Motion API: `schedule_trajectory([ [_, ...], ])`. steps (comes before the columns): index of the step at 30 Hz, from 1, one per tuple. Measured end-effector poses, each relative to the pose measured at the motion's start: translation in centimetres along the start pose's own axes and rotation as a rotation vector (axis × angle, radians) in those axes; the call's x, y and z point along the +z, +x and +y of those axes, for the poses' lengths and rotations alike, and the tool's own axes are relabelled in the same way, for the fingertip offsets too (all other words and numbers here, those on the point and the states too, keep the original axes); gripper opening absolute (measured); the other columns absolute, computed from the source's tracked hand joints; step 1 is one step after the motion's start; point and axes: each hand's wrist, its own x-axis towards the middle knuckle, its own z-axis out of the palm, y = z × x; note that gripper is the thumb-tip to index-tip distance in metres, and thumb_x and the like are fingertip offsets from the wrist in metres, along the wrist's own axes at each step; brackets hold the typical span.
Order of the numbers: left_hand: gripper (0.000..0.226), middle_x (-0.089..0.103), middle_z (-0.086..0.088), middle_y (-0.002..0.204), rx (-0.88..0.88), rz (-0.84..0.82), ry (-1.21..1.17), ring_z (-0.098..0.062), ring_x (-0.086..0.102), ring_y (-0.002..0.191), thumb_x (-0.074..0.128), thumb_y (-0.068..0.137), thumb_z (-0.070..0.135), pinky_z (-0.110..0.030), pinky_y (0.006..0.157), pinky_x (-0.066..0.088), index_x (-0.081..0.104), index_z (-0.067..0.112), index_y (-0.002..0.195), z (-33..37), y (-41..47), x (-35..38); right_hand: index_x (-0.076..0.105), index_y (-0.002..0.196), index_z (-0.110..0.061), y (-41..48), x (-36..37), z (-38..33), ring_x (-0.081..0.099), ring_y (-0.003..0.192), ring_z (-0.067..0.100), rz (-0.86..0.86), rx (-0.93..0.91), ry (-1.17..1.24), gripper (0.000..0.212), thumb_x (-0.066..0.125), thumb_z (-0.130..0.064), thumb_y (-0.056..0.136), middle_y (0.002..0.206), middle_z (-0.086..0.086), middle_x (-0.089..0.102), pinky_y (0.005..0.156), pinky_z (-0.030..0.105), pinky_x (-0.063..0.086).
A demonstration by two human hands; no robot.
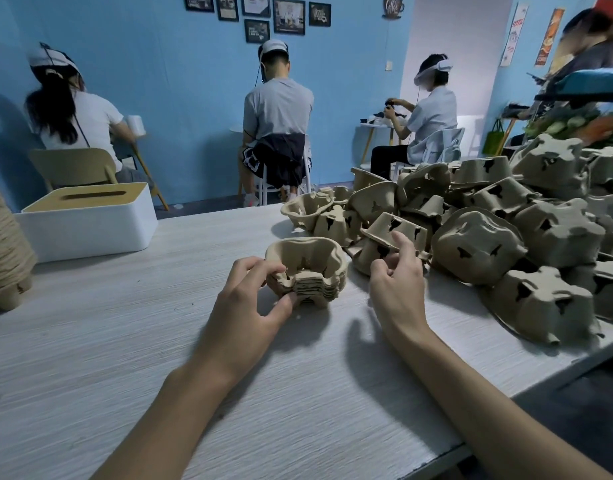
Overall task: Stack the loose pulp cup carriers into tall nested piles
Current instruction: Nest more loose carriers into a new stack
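Observation:
A short nested pile of brown pulp cup carriers [310,271] sits open side up in the middle of the pale wooden table [125,341]. My left hand [253,296] grips the pile's left side, thumb low and fingers curled over the rim. Just to the right, my right hand [397,282] pinches a loose carrier [384,242] lying tilted at the near edge of a big heap of loose carriers [527,230]. Most carriers in the heap lie upside down.
A white tissue box with a wooden lid [86,220] stands at the back left. A tall nested pile of carriers [3,251] rises at the far left edge. Beyond the table three people sit with their backs turned. The table's right edge [506,403] runs diagonally near my right forearm.

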Motion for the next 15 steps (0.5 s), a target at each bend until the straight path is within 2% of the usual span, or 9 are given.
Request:
schedule_trajectory([
  [1, 0.029, 0.053, 0.011, 0.118, 0.000, -0.002, 0.002, -0.008, 0.059, 0.107, 0.074, 0.087, 0.026, -0.029, 0.095, 0.047, 0.064, 0.028, 0.114, 0.02, 0.00, -0.02, 0.036, 0.148, -0.020, 0.08, -0.15, -0.15, 0.049, 0.104, 0.016, 0.005, 0.020, -0.009, 0.053, 0.046, -0.013, 0.096, 0.127, 0.012, 0.049, 0.090, 0.025, 0.037],
  [3, 0.029, 0.052, 0.011, 0.118, -0.002, -0.003, 0.004, -0.009, 0.059, 0.107, 0.073, 0.087, 0.026, -0.030, 0.094, 0.048, 0.064, 0.029, 0.114, 0.02, -0.04, -0.07, 0.033, 0.151, -0.017, 0.20, -0.09, -0.26, 0.047, 0.115, 0.019, 0.006, 0.050, -0.007, 0.056, 0.045, -0.014, 0.096, 0.133, 0.011, 0.048, 0.098, 0.026, 0.036],
  [5, 0.029, 0.052, 0.011, 0.118, -0.008, -0.007, 0.006, -0.010, 0.059, 0.107, 0.073, 0.087, 0.026, -0.031, 0.093, 0.048, 0.064, 0.029, 0.114, 0.04, -0.10, -0.09, 0.033, 0.151, -0.014, 0.29, 0.23, -0.33, 0.050, 0.117, 0.023, 0.022, 0.078, 0.006, 0.060, 0.044, -0.022, 0.092, 0.133, 0.010, 0.049, 0.102, 0.042, 0.045],
  [7, 0.029, 0.052, 0.011, 0.119, -0.010, -0.009, 0.009, -0.011, 0.060, 0.107, 0.073, 0.087, 0.027, -0.032, 0.094, 0.049, 0.063, 0.029, 0.114, 0.09, -0.13, -0.10, 0.036, 0.149, -0.012, 0.29, 0.29, -0.50, 0.053, 0.117, 0.028, 0.035, 0.103, 0.010, 0.066, 0.041, -0.029, 0.085, 0.132, 0.011, 0.049, 0.097, 0.052, 0.050],
  [8, 0.029, 0.052, 0.011, 0.120, -0.012, -0.010, 0.011, -0.011, 0.060, 0.108, 0.073, 0.087, 0.027, -0.031, 0.094, 0.048, 0.063, 0.029, 0.115, 0.11, -0.13, -0.10, 0.038, 0.148, -0.011, 0.37, 0.25, -0.54, 0.053, 0.119, 0.030, 0.034, 0.106, 0.012, 0.066, 0.040, -0.029, 0.085, 0.133, 0.011, 0.050, 0.100, 0.051, 0.048],
  [11, 0.031, 0.052, 0.011, 0.121, -0.018, -0.015, 0.018, -0.010, 0.059, 0.109, 0.073, 0.087, 0.026, -0.026, 0.093, 0.046, 0.063, 0.028, 0.116, 0.11, -0.09, -0.07, 0.042, 0.145, -0.008, 0.37, -0.08, -0.70, 0.046, 0.127, 0.024, 0.032, 0.109, 0.007, 0.052, 0.044, -0.019, 0.094, 0.137, 0.010, 0.049, 0.110, 0.034, 0.036],
  [12, 0.031, 0.051, 0.011, 0.121, -0.021, -0.018, 0.018, -0.009, 0.058, 0.109, 0.073, 0.088, 0.025, -0.023, 0.093, 0.044, 0.063, 0.027, 0.116, 0.12, -0.09, -0.06, 0.044, 0.143, -0.008, 0.35, -0.12, -0.65, 0.048, 0.125, 0.024, 0.042, 0.098, 0.022, 0.050, 0.043, -0.019, 0.094, 0.136, 0.010, 0.050, 0.110, 0.038, 0.038],
  [15, 0.031, 0.051, 0.011, 0.121, -0.022, -0.018, 0.017, -0.008, 0.058, 0.109, 0.074, 0.087, 0.024, -0.017, 0.091, 0.040, 0.063, 0.027, 0.116, 0.12, -0.13, -0.06, 0.054, 0.129, -0.016, 0.01, -0.10, -0.87, 0.059, 0.109, 0.027, 0.085, 0.041, 0.075, 0.042, 0.044, -0.027, 0.090, 0.121, 0.006, 0.056, 0.097, 0.049, 0.049],
])
